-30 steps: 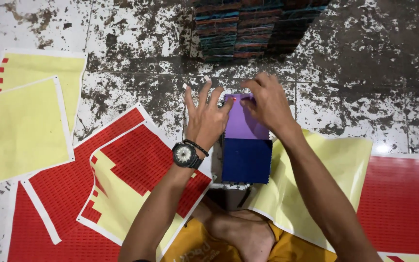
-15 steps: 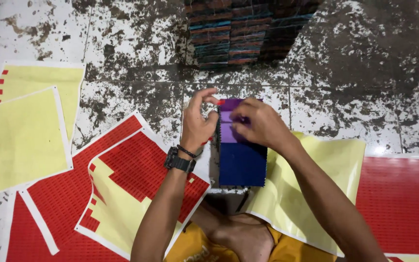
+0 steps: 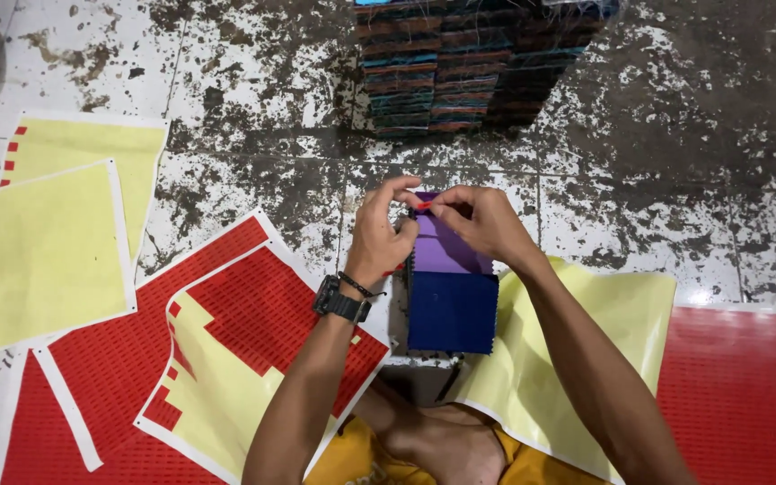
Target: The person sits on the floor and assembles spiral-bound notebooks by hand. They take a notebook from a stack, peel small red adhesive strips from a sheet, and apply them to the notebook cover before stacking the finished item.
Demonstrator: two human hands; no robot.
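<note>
Both hands met at the top edge of the fabric swatch stack [image 3: 451, 296], purple over dark blue, lying on the stained floor [image 3: 693, 180] before my knees. My left hand [image 3: 383, 233] and right hand [image 3: 482, 220] pinched a small red sticker [image 3: 425, 206] between fingertips (tiny, barely visible). Red-and-yellow sticker sheets [image 3: 226, 359] lay alongside; a tall pile of swatches [image 3: 460, 63] stood beyond.

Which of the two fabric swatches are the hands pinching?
The purple swatch; both hands, left and right, pinch its top edge. The dark blue swatch below lies untouched.
</note>
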